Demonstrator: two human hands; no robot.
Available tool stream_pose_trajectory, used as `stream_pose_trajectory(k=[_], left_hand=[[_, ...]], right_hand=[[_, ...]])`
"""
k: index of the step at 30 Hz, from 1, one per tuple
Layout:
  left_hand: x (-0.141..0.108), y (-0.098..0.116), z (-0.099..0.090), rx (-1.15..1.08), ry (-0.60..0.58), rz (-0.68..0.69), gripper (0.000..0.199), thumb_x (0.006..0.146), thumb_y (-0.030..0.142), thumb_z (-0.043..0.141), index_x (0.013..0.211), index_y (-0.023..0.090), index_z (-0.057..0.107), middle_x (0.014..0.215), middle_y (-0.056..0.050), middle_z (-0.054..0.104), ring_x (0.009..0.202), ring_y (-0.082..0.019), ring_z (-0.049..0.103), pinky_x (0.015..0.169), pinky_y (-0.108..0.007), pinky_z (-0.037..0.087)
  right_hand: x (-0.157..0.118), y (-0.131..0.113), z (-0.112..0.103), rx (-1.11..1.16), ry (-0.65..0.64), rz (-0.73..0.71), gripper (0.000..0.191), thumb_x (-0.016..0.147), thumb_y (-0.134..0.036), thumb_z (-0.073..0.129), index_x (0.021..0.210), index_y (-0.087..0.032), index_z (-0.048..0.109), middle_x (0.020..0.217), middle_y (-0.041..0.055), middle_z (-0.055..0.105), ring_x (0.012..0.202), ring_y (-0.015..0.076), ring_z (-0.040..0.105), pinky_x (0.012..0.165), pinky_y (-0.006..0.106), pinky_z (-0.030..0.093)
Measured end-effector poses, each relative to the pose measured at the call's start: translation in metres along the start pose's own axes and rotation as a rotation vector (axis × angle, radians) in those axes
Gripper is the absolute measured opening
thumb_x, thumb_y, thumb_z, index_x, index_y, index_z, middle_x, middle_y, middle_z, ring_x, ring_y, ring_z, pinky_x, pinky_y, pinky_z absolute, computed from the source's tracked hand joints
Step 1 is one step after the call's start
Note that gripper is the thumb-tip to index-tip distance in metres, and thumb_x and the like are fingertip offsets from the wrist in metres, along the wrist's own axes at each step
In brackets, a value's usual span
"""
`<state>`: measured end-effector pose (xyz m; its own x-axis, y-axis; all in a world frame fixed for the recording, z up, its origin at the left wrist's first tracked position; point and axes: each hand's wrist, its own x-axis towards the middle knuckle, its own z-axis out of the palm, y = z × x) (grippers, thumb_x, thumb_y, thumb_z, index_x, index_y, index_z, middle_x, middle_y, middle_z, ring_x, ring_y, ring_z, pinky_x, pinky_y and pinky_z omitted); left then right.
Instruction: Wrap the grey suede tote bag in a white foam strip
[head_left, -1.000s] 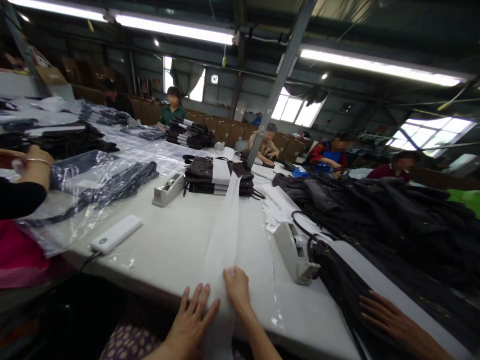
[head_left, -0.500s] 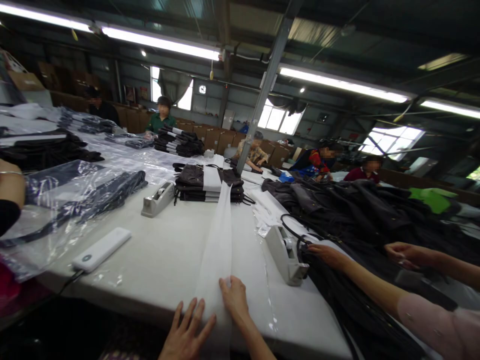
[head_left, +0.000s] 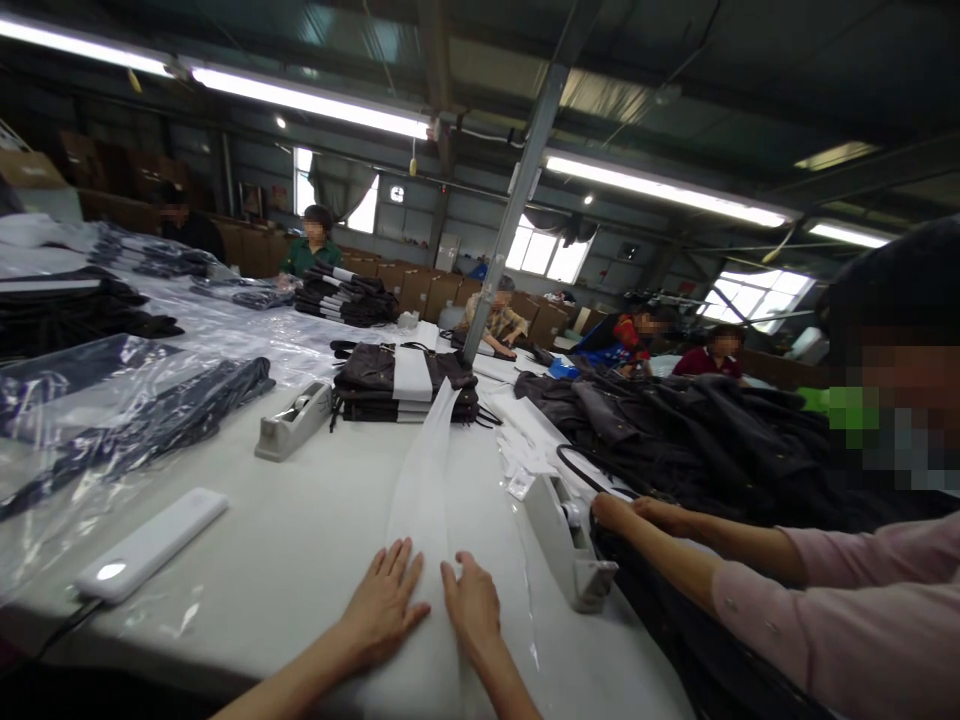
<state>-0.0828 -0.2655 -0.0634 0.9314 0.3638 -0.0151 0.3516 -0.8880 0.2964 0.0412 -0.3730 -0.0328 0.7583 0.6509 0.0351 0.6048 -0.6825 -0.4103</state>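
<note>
A long strip of thin white paper-like sheet (head_left: 420, 480) runs from the table's front edge to a stack of dark garments (head_left: 367, 385) with a white band round it. Flat on the strip lies my left hand (head_left: 382, 600), fingers stretched out. My right hand (head_left: 474, 605) rests at the strip's right edge, its thumb and forefinger apart and the other fingers bent. I see nothing held in it. Beyond it to the right stands a grey tape dispenser (head_left: 566, 545). A second tape dispenser (head_left: 294, 420) is left of the stack.
A white elongated device (head_left: 154, 545) with a cable lies at the left, near clear plastic bags (head_left: 135, 420). A co-worker's hands (head_left: 622, 515) handle dark cloth at the right, beside a heap of dark garments (head_left: 675, 430). A metal post (head_left: 517, 200) rises behind the stack.
My left hand has moved forward along the strip, while my right hand stays nearly in place. The co-worker at the right has leaned into view and brought both hands together at the cloth.
</note>
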Motion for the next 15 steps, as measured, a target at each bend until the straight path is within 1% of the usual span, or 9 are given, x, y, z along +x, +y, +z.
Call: stream_pose_trajectory(k=[2,3,6,9,12,13,15], left_hand=[[-0.003,-0.002,0.008,-0.011,0.019,-0.010,0.067,0.091,0.057,0.029,0.146,0.019,0.027,0.153,-0.016,0.016,0.141,-0.031,0.012,0.113,-0.051,0.013],[-0.004,-0.001,0.009,-0.018,0.024,-0.011,0.066,0.091,0.056,0.030,0.146,0.019,0.026,0.153,-0.016,0.015,0.141,-0.031,0.011,0.113,-0.051,0.013],[-0.005,0.000,0.006,-0.045,0.018,0.005,0.067,0.091,0.056,0.031,0.146,0.020,0.024,0.153,-0.016,0.012,0.141,-0.031,0.009,0.113,-0.052,0.013],[-0.001,-0.005,0.006,-0.053,-0.007,0.034,0.068,0.089,0.057,0.036,0.147,0.022,0.021,0.152,-0.016,0.011,0.140,-0.033,0.010,0.113,-0.054,0.017],[0.010,-0.017,0.018,-0.031,-0.024,0.091,0.069,0.088,0.053,0.043,0.146,0.023,0.022,0.149,-0.016,0.015,0.139,-0.035,0.016,0.111,-0.054,0.023],[0.015,-0.021,0.024,-0.023,-0.026,0.106,0.065,0.089,0.051,0.043,0.146,0.024,0.025,0.149,-0.016,0.019,0.138,-0.034,0.019,0.110,-0.053,0.026],[0.024,-0.027,0.038,-0.019,-0.023,0.112,0.053,0.094,0.045,0.035,0.144,0.027,0.032,0.146,-0.013,0.027,0.136,-0.032,0.027,0.108,-0.051,0.032]], right_hand=[[0.018,-0.003,-0.008,0.020,0.075,-0.050,0.043,0.092,-0.033,0.039,0.125,-0.009,0.054,0.111,0.0170,0.064,0.102,0.0256,0.061,0.089,0.032,0.043],[0.030,-0.007,-0.010,0.034,0.104,-0.092,0.045,0.093,-0.031,0.037,0.129,-0.008,0.051,0.117,0.0179,0.061,0.107,0.0251,0.059,0.092,0.032,0.042],[0.074,-0.027,-0.011,0.083,0.139,-0.221,0.048,0.093,-0.025,0.032,0.134,-0.002,0.043,0.128,0.0199,0.053,0.118,0.0248,0.051,0.100,0.033,0.038],[0.122,-0.053,-0.003,0.109,0.128,-0.312,0.049,0.093,-0.021,0.032,0.136,0.001,0.039,0.136,0.0198,0.046,0.126,0.0237,0.043,0.106,0.033,0.033],[0.166,-0.077,0.007,0.082,0.111,-0.395,0.050,0.092,-0.017,0.031,0.137,0.003,0.036,0.141,0.0198,0.040,0.133,0.0226,0.033,0.109,0.033,0.030],[0.180,-0.083,0.011,0.064,0.108,-0.426,0.050,0.091,-0.015,0.032,0.138,0.003,0.036,0.142,0.0200,0.038,0.135,0.0226,0.030,0.109,0.033,0.029],[0.203,-0.091,0.020,0.010,0.103,-0.470,0.050,0.091,-0.014,0.033,0.138,0.002,0.036,0.144,0.0200,0.035,0.138,0.0232,0.024,0.110,0.035,0.026]])
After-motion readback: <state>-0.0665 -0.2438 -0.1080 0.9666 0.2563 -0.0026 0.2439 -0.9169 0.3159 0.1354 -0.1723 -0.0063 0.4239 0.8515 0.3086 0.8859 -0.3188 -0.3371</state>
